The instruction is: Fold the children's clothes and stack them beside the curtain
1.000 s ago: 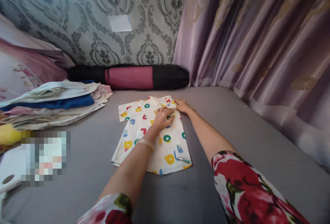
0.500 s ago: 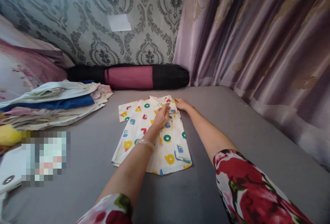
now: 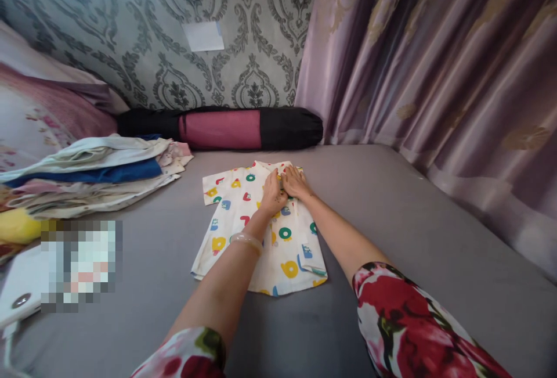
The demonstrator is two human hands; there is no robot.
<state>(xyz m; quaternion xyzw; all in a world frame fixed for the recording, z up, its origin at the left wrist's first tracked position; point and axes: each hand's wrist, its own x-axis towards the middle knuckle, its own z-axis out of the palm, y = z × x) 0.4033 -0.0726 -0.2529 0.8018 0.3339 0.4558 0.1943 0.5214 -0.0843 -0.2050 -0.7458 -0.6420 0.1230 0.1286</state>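
A small white shirt (image 3: 243, 221) with coloured letter and ring prints lies flat on the grey bed surface (image 3: 391, 209), its right side folded inward. Both hands rest on its upper part near the collar. My left hand (image 3: 273, 192) lies palm down with fingers stretched toward the collar. My right hand (image 3: 295, 181) presses flat beside it, fingers extended, the two hands touching. Neither hand holds anything.
A stack of folded clothes (image 3: 91, 172) sits at the left. A black and pink rolled bag (image 3: 221, 128) lies along the patterned wall. Curtains (image 3: 435, 64) hang at the right. A pink pillow (image 3: 39, 111) and a white object (image 3: 21, 297) are at far left.
My right hand slid left from the shirt's right shoulder to the collar, meeting my left hand, which moved up the shirt. The right sleeve is folded in more.
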